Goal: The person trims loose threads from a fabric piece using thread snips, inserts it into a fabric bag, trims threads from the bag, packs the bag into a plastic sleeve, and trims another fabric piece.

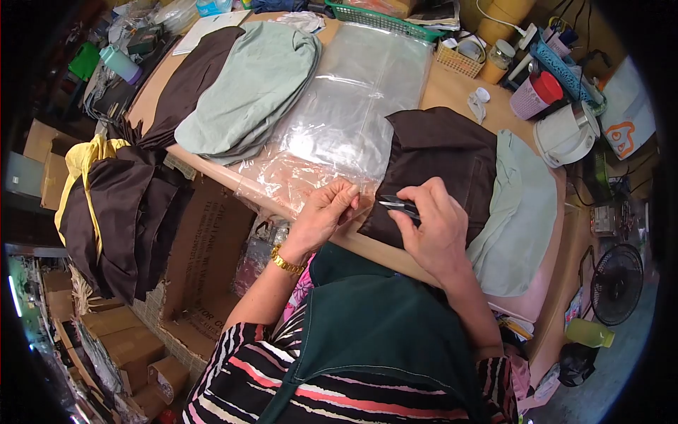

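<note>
My right hand (439, 226) is closed around a small pair of dark thread snips (397, 205), with the bright blades pointing left. Facing it, my left hand (328, 210) has thumb and fingers pressed together; whatever they pinch is too small to make out. Beneath the snips lies a dark brown cloth piece (445, 152) with a stitched, pocket-like outline. Pale green cloth (519, 219) sticks out to its right. Clear plastic bags (346, 99) lie flat just beyond my left hand.
A stack of pale green cloth pieces (254, 88) lies at the table's left, beside dark brown cloth (194, 81). More dark cloth (120, 212) hangs off the left edge near an open cardboard box (205, 261). Baskets, a pink cup (528, 97) and a white kettle (565, 136) stand back right.
</note>
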Motion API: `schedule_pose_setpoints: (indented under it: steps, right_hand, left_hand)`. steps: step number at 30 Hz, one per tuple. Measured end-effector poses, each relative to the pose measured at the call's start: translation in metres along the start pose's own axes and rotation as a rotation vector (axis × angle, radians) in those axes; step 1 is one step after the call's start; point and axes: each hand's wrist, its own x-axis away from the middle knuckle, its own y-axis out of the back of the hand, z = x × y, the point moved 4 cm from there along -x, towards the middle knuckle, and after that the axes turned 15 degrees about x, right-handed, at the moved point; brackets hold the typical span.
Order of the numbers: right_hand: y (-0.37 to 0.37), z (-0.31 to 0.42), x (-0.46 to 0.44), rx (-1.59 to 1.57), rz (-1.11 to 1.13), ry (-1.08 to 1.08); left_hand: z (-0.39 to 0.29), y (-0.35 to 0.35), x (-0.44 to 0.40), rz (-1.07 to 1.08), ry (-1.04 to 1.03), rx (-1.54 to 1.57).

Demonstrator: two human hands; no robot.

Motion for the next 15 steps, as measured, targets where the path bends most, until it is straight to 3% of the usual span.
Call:
schedule_pose_setpoints:
  steps: [7, 15]
  right_hand:
    - [-0.012, 0.013, -0.015, 0.098, 0.066, 0.09]
    - [0.003, 0.018, -0.018, 0.117, 0.069, 0.016]
  left_hand:
    - [-0.005, -0.012, 0.004, 0.09, -0.042, -0.006]
    - [-0.008, -0.006, 0.002, 0.036, -0.036, -0.046]
